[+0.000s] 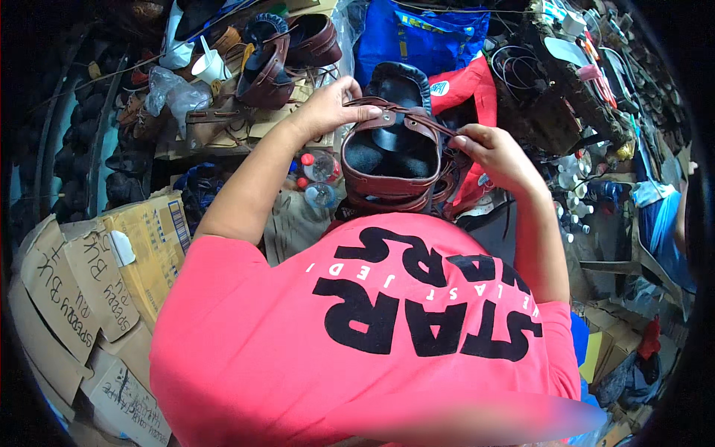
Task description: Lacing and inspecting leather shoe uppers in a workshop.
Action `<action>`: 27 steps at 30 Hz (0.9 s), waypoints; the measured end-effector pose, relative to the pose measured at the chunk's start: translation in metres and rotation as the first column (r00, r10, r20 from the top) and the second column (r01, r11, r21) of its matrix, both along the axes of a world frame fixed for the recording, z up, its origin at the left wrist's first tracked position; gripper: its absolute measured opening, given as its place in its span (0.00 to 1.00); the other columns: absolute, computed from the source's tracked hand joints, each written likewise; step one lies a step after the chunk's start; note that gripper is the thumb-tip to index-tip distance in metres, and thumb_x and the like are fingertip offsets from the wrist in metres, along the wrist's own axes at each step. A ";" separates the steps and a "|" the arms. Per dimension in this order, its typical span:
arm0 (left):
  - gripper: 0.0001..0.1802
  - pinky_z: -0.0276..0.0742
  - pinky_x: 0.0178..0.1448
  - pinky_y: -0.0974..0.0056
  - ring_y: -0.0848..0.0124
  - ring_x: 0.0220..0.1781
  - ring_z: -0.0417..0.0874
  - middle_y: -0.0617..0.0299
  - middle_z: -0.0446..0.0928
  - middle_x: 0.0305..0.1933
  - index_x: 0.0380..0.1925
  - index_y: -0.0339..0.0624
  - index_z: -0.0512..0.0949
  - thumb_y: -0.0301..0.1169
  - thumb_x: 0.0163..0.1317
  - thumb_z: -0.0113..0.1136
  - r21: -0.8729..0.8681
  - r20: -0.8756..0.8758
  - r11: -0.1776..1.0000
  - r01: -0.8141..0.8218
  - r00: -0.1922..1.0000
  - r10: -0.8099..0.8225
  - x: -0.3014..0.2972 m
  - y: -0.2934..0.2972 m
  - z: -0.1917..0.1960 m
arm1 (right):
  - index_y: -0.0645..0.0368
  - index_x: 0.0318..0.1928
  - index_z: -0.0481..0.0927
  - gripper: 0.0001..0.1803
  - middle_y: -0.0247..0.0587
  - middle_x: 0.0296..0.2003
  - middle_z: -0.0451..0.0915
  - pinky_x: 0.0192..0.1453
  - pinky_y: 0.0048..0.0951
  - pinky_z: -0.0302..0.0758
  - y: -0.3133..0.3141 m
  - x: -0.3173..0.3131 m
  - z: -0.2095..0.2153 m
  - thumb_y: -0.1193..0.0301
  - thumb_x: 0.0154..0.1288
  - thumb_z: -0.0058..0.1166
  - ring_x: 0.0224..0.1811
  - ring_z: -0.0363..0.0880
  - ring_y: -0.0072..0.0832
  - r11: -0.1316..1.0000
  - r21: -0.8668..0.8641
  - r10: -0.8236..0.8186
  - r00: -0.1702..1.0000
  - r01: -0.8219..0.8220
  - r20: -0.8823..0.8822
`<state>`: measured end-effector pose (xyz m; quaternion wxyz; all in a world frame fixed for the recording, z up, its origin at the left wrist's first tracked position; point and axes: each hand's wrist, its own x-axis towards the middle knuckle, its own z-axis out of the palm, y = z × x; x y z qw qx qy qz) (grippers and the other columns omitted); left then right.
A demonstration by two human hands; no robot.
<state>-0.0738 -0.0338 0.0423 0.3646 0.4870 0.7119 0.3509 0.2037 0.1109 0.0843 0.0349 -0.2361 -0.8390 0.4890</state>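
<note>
1. At centre frame, just above the pink shirt, the left hand lies fingers-flat on the top strap of a brown leather shoe upper, pinning its rim; the right hand pinches a thin dark lace that runs across the opening.
2. Step in hand, as judged: threading or tightening the lace along the collar. The next move would call for steady tension from the right hand while the left keeps the rim from twisting.
3. Behind the upper, a black padded form stands upright.
4. Upper left of the frame: finished brown shoes, a white cup and clear plastic bags on a cluttered bench.
5. Upper centre: a blue bag.
6. Lower left: stacked cardboard boxes.
7. Right edge: small white bottles.
</note>
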 end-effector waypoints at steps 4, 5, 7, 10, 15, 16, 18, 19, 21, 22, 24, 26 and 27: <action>0.20 0.68 0.30 0.64 0.75 0.25 0.72 0.64 0.73 0.21 0.23 0.39 0.74 0.47 0.53 0.65 -0.013 -0.082 0.999 0.038 0.996 -0.039 0.020 0.004 0.016 | 0.66 0.43 0.76 0.15 0.37 0.39 0.76 0.51 0.25 0.68 0.006 -0.013 0.020 0.65 0.68 0.49 0.44 0.73 0.23 0.995 -0.052 0.059 0.919 -0.086 -0.390; 0.20 0.69 0.31 0.63 0.73 0.25 0.73 0.61 0.74 0.20 0.23 0.39 0.74 0.46 0.55 0.63 -0.003 -0.117 0.997 0.074 0.990 -0.074 0.029 0.006 0.023 | 0.65 0.46 0.76 0.15 0.37 0.42 0.76 0.53 0.24 0.68 0.004 -0.025 0.018 0.66 0.68 0.48 0.46 0.73 0.23 0.991 -0.083 0.044 0.856 -0.101 -0.515; 0.17 0.71 0.34 0.56 0.54 0.29 0.78 0.49 0.75 0.25 0.26 0.37 0.73 0.42 0.59 0.58 0.010 -0.387 0.994 0.109 0.917 -0.097 0.052 0.009 0.046 | 0.64 0.48 0.75 0.15 0.36 0.44 0.76 0.55 0.24 0.68 -0.008 -0.046 0.015 0.66 0.69 0.46 0.47 0.74 0.23 0.925 -0.353 -0.076 0.841 -0.142 -0.536; 0.14 0.68 0.32 0.59 0.58 0.24 0.72 0.50 0.71 0.22 0.25 0.36 0.72 0.36 0.60 0.58 0.202 -0.470 0.946 0.255 0.872 -0.135 0.062 -0.001 0.070 | 0.60 0.54 0.71 0.15 0.33 0.48 0.76 0.51 0.24 0.71 -0.008 -0.063 -0.008 0.68 0.71 0.44 0.46 0.75 0.21 0.790 -0.581 -0.140 0.864 -0.197 -0.484; 0.10 0.69 0.32 0.60 0.55 0.27 0.75 0.51 0.73 0.24 0.26 0.36 0.72 0.32 0.57 0.59 0.109 -0.549 0.853 0.510 0.746 -0.376 0.063 0.000 0.135 | 0.62 0.50 0.74 0.15 0.47 0.39 0.79 0.49 0.29 0.72 -0.019 -0.072 -0.014 0.75 0.62 0.49 0.43 0.78 0.35 0.974 0.074 0.227 0.892 -0.216 -0.392; 0.10 0.69 0.32 0.61 0.57 0.27 0.75 0.52 0.72 0.23 0.27 0.36 0.72 0.31 0.56 0.60 0.221 -0.606 0.796 0.563 0.719 -0.341 0.059 0.008 0.136 | 0.62 0.49 0.74 0.16 0.53 0.38 0.78 0.52 0.31 0.71 -0.024 -0.071 -0.006 0.75 0.58 0.51 0.44 0.77 0.41 0.960 0.154 0.276 0.896 -0.236 -0.347; 0.11 0.69 0.33 0.62 0.59 0.27 0.75 0.53 0.72 0.23 0.27 0.36 0.73 0.33 0.56 0.61 0.269 -0.557 0.825 0.498 0.779 -0.288 0.052 0.032 0.133 | 0.62 0.48 0.77 0.14 0.35 0.36 0.77 0.49 0.23 0.68 -0.034 -0.072 0.010 0.69 0.65 0.49 0.41 0.72 0.22 0.961 -0.119 0.202 0.929 -0.248 -0.309; 0.11 0.70 0.34 0.62 0.60 0.28 0.76 0.54 0.72 0.23 0.28 0.37 0.74 0.34 0.55 0.61 0.260 -0.526 0.863 0.433 0.813 -0.249 0.052 0.047 0.132 | 0.61 0.46 0.78 0.15 0.35 0.33 0.77 0.45 0.21 0.69 -0.036 -0.072 0.011 0.65 0.67 0.47 0.36 0.72 0.20 0.910 -0.369 0.055 0.939 -0.187 -0.338; 0.12 0.70 0.40 0.60 0.60 0.37 0.77 0.56 0.74 0.31 0.34 0.41 0.76 0.36 0.54 0.62 0.446 -0.726 0.824 0.349 0.680 0.105 0.038 0.067 0.103 | 0.62 0.45 0.78 0.18 0.31 0.31 0.77 0.37 0.20 0.69 -0.019 -0.075 0.007 0.60 0.69 0.44 0.32 0.72 0.18 0.892 -0.424 0.032 0.956 -0.160 -0.292; 0.16 0.68 0.48 0.56 0.61 0.46 0.75 0.59 0.73 0.39 0.42 0.47 0.76 0.37 0.53 0.63 0.512 -0.825 0.797 0.321 0.443 0.351 0.043 0.068 0.099 | 0.61 0.43 0.79 0.18 0.31 0.27 0.76 0.31 0.18 0.64 -0.018 -0.075 0.000 0.60 0.69 0.42 0.28 0.69 0.16 0.852 -0.511 -0.091 0.928 -0.116 -0.362; 0.19 0.66 0.53 0.55 0.61 0.52 0.73 0.59 0.73 0.46 0.47 0.48 0.75 0.36 0.53 0.62 0.499 -0.818 0.786 0.366 0.499 0.287 0.047 0.059 0.095 | 0.62 0.42 0.79 0.17 0.31 0.27 0.76 0.31 0.18 0.65 -0.012 -0.074 -0.005 0.61 0.68 0.43 0.27 0.70 0.18 0.762 -0.644 -0.225 0.907 -0.064 -0.357; 0.16 0.71 0.53 0.57 0.57 0.50 0.77 0.55 0.77 0.45 0.43 0.43 0.78 0.31 0.53 0.62 0.473 -0.685 0.735 0.485 0.727 -0.039 0.049 0.049 0.088 | 0.62 0.38 0.78 0.14 0.35 0.28 0.79 0.33 0.19 0.68 -0.001 -0.070 -0.019 0.65 0.66 0.44 0.29 0.74 0.20 0.612 -0.786 -0.306 0.892 -0.084 -0.333; 0.13 0.74 0.52 0.59 0.55 0.47 0.79 0.53 0.79 0.42 0.41 0.40 0.79 0.27 0.53 0.61 0.442 -0.587 0.749 0.493 0.791 -0.174 0.054 0.043 0.083 | 0.61 0.37 0.78 0.14 0.35 0.28 0.79 0.33 0.20 0.70 0.003 -0.070 -0.025 0.64 0.65 0.44 0.29 0.75 0.22 0.535 -0.840 -0.346 0.883 -0.091 -0.317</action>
